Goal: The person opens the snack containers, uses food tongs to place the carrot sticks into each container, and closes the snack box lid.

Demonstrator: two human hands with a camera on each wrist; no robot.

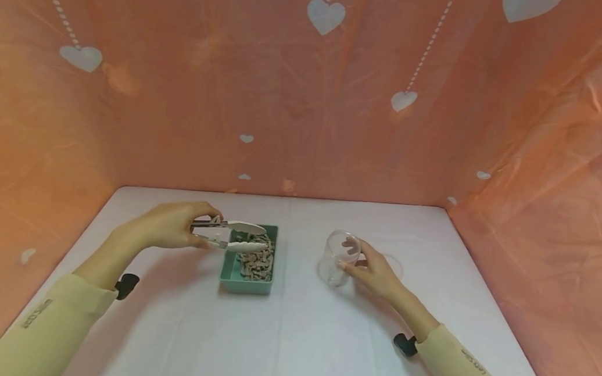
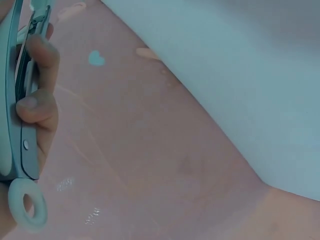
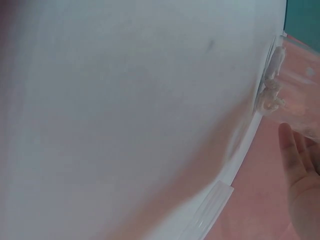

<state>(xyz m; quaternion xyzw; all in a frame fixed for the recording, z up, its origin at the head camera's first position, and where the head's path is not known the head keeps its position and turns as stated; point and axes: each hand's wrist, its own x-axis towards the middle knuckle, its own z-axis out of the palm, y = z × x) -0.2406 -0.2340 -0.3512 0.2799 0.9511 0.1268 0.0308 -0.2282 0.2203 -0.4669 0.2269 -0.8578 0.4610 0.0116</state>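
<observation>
Some small pieces [image 3: 270, 97] sit in the clear jar [image 1: 332, 251], gripped by the right hand [image 1: 376, 270]; many more fill the green tray [image 1: 247, 287], so much looks left; the left hand [image 1: 175, 227] grips tongs [image 1: 245, 246], tips parted above the tray; the lid [image 1: 396, 270] is off.

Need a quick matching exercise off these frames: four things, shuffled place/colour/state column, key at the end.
Things:
1. Tongs
2. Tray
3. Jar
4. Small pieces

Place, colour or state:
A. Green, resting on the white table
B. Grey-brown, heaped inside a rectangular container
C. Held in the left grip
D. Clear, held in the right grip

Pairs: 1-C, 2-A, 3-D, 4-B
</observation>
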